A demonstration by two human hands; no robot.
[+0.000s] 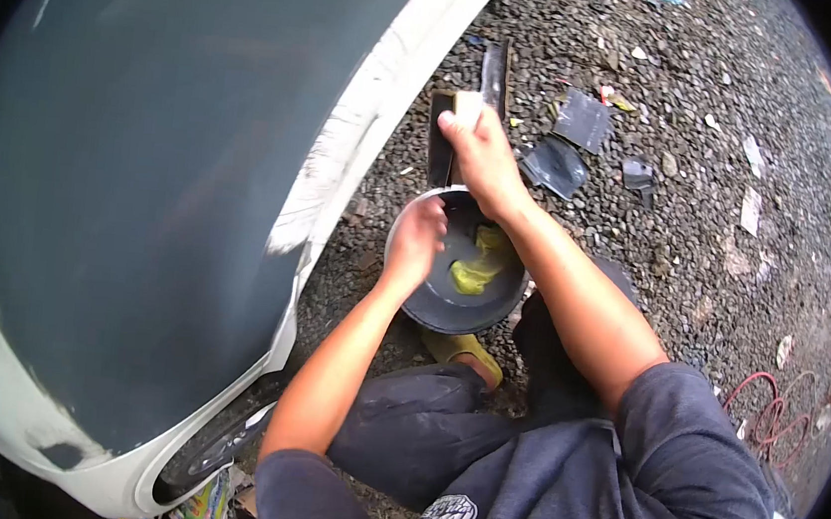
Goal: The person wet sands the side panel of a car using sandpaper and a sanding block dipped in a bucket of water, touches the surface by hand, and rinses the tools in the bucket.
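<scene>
My right hand [485, 161] is closed on a small pale block [467, 107], held above the far rim of a round dark basin [461, 309]. Beside the block, a dark flat strip [440, 142] stands out past the rim. My left hand [419, 235] is over the basin's left side, its fingers smeared by motion; whether they hold anything does not show. Inside the basin lies a crumpled yellow-green cloth [478, 266].
A car panel [164, 165], dark grey with white edges, fills the left. On the gravel [676, 255] lie dark plastic pieces [556, 168] and litter. A red hose [770, 419] is coiled at the right. My yellow shoe [462, 348] is below the basin.
</scene>
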